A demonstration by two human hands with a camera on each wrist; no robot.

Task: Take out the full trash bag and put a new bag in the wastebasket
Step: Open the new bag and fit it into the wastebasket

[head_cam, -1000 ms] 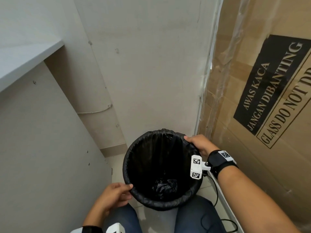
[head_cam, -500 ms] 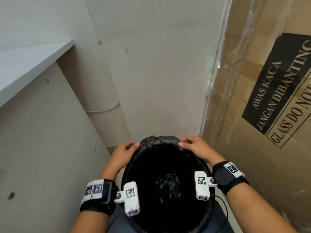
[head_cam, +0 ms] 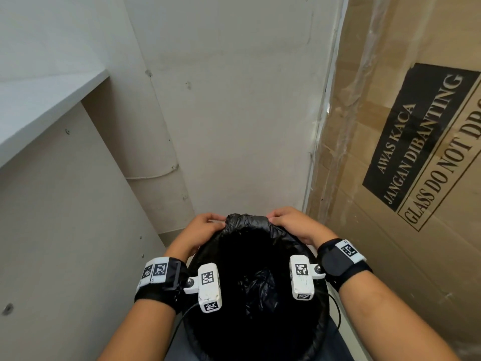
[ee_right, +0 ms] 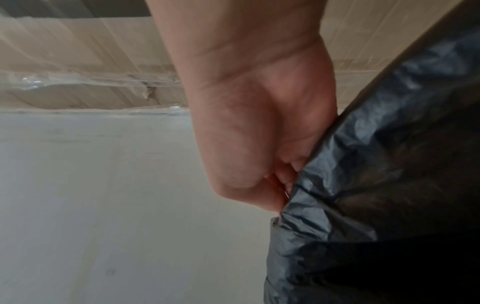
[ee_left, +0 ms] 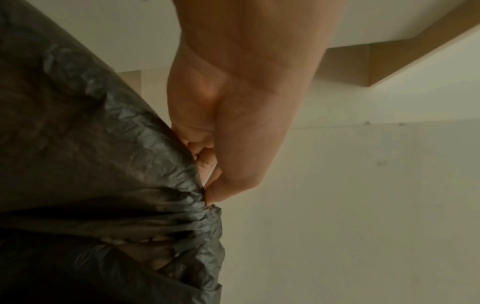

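Observation:
A round wastebasket lined with a black trash bag stands between my knees, filling the bottom centre of the head view. Crumpled black plastic lies at its bottom. My left hand pinches the bag's folded edge at the far left of the rim; in the left wrist view its fingertips nip the gathered plastic. My right hand pinches the same edge at the far right; in the right wrist view its fingertips meet the bag.
A pale wall rises just behind the basket. A white desk panel with a top closes the left side. A large cardboard box marked glass stands close on the right. A thin cable hangs by the basket.
My left hand went from the near rim to the far rim. My right hand slid along the rim toward the far side. Both now pinch the bag's edge, bunched between them.

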